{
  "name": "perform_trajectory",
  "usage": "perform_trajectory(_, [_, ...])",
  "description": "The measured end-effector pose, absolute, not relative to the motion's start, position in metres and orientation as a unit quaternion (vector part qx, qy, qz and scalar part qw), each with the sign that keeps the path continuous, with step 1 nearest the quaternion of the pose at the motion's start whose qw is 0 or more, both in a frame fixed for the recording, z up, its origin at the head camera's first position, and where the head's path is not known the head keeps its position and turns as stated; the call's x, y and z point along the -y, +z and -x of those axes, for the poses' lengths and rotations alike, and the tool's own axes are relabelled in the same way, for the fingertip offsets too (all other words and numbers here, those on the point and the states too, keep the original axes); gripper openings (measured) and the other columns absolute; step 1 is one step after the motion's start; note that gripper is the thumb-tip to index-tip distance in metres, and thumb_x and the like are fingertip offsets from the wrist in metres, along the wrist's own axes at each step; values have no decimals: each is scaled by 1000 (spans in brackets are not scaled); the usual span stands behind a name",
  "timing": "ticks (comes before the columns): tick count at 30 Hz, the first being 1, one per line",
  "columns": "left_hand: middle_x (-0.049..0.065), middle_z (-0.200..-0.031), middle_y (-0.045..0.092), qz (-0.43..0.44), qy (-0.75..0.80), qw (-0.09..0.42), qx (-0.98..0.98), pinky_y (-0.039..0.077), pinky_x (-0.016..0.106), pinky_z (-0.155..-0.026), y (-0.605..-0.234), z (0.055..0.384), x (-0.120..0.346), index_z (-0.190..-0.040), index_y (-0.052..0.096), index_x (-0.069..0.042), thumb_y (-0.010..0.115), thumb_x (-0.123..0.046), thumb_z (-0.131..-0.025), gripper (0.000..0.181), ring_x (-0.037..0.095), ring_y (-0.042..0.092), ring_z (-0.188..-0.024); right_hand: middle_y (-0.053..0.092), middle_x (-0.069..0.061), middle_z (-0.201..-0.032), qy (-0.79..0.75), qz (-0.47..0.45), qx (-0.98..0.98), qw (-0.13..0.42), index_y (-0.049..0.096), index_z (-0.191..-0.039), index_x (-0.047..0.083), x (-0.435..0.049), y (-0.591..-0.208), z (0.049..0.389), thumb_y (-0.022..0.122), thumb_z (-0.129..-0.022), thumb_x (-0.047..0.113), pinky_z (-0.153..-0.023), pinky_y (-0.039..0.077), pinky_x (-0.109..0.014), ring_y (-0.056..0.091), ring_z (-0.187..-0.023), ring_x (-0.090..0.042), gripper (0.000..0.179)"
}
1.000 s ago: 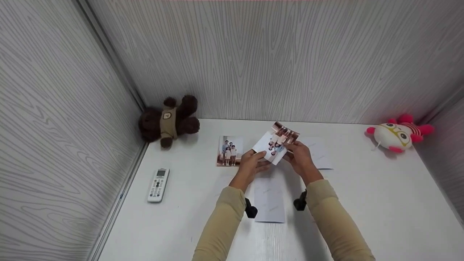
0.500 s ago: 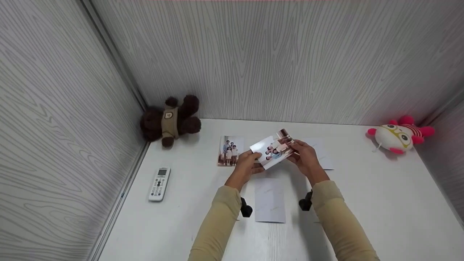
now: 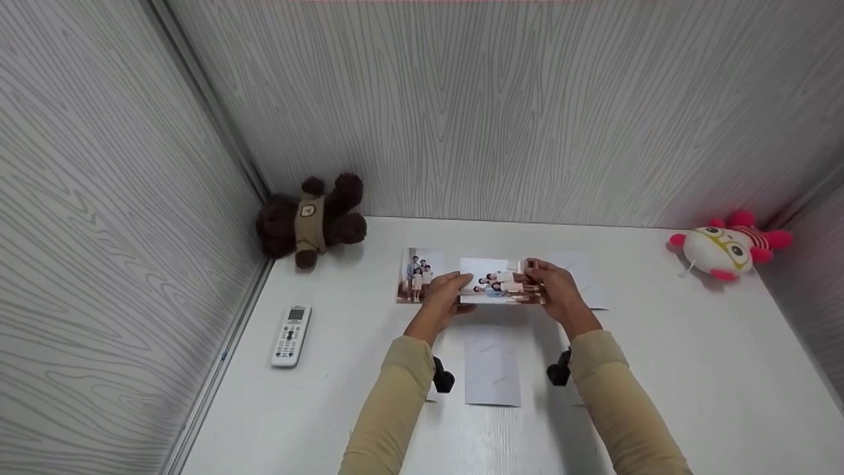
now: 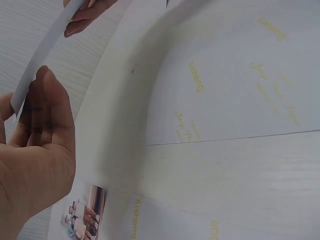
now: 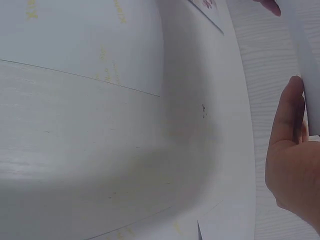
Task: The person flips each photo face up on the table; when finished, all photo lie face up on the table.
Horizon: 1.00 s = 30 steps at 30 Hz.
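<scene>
Both hands hold a glossy family photo (image 3: 498, 284) sideways above the table, its picture facing the head camera. My left hand (image 3: 445, 300) pinches the white end, thumb on top and fingers beneath. At the brown end, my right hand (image 3: 557, 290) grips the same way. In the left wrist view the photo (image 4: 47, 50) appears edge-on, slightly bowed, between thumb and fingers of the left hand (image 4: 42, 135). The right wrist view has its edge (image 5: 306, 65) against the fingers of the right hand (image 5: 295, 160). I cannot tell whether a second print lies behind it.
A similar photo (image 3: 415, 274) lies face up behind the left hand. White face-down prints lie in front (image 3: 491, 369) and at the back right (image 3: 590, 284); others peek from under the sleeves. A remote (image 3: 291, 336), brown bear (image 3: 310, 221) and pink-and-white toy (image 3: 719, 247) lie farther out.
The held photo has turned clockwise from a slant to nearly level, its right end coming down toward me. A brown-toned part that stuck out at its upper right now lines up with it.
</scene>
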State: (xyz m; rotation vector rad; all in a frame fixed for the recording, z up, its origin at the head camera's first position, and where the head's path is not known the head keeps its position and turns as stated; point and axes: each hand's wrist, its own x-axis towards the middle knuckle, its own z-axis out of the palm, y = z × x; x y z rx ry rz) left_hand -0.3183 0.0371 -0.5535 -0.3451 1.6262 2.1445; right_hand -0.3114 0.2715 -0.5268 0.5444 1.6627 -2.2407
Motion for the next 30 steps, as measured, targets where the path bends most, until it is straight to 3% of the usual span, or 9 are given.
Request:
perform_trajectory(3, [18,-135,61,128,777,206,-582,62,40,-83,-556,319,-39,-147,50,-3,67,-26,-98,57,24,70,-98,75,0,-92,-785,-192,-569,152,38,-152,6,-272,-526,310,51,-106,12,-69,63,-30,73,-85,-12,48])
perform_trajectory(8, [15,-142,55,141,803,185,-548,63,37,-79,-555,318,-45,-142,57,-6,67,-30,-99,50,26,66,-102,70,0,-99,-799,-199,-552,133,40,-150,6,-273,-526,310,51,-106,11,-72,62,-28,70,-87,-11,46])
perform_trajectory(13, [17,-136,56,138,832,187,-503,60,43,-93,-553,315,-55,-145,51,-6,67,-29,-99,54,28,69,-102,61,-1,-104,-818,-215,-523,103,47,-137,8,-270,-528,310,50,-106,10,-72,58,-24,63,-89,-10,31])
perform_trajectory(17, [14,-120,63,140,839,195,-488,56,46,-101,-554,312,-61,-135,56,-5,70,-27,-98,45,28,72,-100,58,0,-103,-824,-233,-509,84,50,-123,10,-263,-533,309,49,-105,10,-67,54,-22,59,-86,-9,18])
perform_trajectory(21, [12,-113,65,143,845,180,-482,59,43,-95,-556,308,-66,-125,61,-5,68,-18,-98,30,25,73,-93,60,-1,-99,-826,-231,-509,76,52,-117,7,-254,-539,310,46,-104,10,-66,54,-22,60,-84,-9,15])
perform_trajectory(26, [17,-115,68,140,844,170,-489,62,39,-86,-557,308,-71,-133,57,-1,61,-10,-100,35,22,72,-86,61,-1,-93,-825,-219,-518,65,52,-112,3,-248,-545,309,44,-104,9,-67,55,-23,61,-80,-10,13])
perform_trajectory(30, [17,-114,68,132,834,166,-509,63,35,-80,-557,311,-67,-138,54,0,56,-11,-103,36,22,72,-84,62,-2,-94,-824,-202,-523,73,49,-121,3,-250,-548,307,46,-104,6,-68,57,-23,64,-79,-11,18])
